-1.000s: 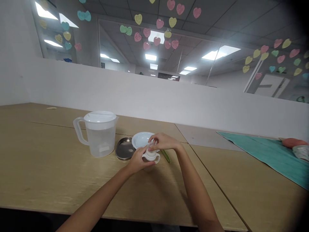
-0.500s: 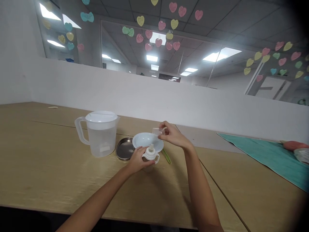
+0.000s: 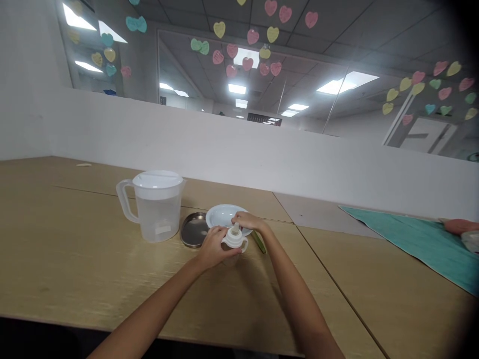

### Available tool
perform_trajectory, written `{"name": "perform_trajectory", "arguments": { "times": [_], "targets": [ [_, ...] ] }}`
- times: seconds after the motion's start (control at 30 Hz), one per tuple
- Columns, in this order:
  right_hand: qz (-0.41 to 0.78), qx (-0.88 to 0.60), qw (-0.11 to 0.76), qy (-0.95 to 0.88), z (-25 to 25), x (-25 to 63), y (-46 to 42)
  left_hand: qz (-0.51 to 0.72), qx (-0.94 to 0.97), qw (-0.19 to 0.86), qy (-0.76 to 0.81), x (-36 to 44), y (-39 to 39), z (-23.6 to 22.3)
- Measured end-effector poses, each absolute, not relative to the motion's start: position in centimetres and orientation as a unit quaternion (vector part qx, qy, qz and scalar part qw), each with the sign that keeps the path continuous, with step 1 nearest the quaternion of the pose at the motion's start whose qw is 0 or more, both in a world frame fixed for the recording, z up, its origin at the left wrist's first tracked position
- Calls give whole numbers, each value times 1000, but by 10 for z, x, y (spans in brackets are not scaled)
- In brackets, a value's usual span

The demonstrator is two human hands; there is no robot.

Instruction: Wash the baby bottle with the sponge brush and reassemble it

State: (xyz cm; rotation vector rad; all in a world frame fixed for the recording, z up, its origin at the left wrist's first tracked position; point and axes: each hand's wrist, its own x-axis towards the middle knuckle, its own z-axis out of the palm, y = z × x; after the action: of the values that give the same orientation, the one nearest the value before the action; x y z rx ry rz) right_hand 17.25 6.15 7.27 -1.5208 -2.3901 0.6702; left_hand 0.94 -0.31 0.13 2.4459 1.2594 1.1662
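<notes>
My left hand [image 3: 215, 248] is closed around a baby bottle [image 3: 235, 238] with a white collar, side handles and a teat on top. The bottle stands upright above the table; its lower body hardly shows. My right hand [image 3: 245, 220] is lowered over the white bowl [image 3: 217, 215], just behind the teat, with its fingers curled. Whatever lies between those fingers is hidden by the hand and bottle. Beside the bowl sits a round metal dish [image 3: 193, 230]. A green handle [image 3: 259, 242] sticks out under my right wrist.
A clear plastic pitcher [image 3: 157, 209] with a white lid stands left of the dish. On the right lies a teal cloth [image 3: 422, 239] with a reddish item [image 3: 458, 227] on it. A white wall [image 3: 209, 144] with windows above it closes off the table's back.
My right hand has moved down and left to the bowl. The clear cap it held in the earlier frame is out of sight. My left hand keeps the bottle in the same spot.
</notes>
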Motion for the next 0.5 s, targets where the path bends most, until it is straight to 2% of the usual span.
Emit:
{"name": "perform_trajectory", "arguments": {
  "times": [0.2, 0.37, 0.43, 0.5],
  "targets": [
    [217, -518, 81, -823, 67, 173, 68, 394, 819, 55, 414, 10, -3, -1],
    [173, -523, 138, -823, 92, 177, 51, 395, 818, 33, 417, 9, -4, 1],
    [195, -504, 158, -826, 105, 177, 34, 395, 820, 27, 413, 10, -5, 2],
    [234, -473, 106, -843, 115, 172, 15, 397, 817, 25, 418, 10, -5, 3]
  ]
}}
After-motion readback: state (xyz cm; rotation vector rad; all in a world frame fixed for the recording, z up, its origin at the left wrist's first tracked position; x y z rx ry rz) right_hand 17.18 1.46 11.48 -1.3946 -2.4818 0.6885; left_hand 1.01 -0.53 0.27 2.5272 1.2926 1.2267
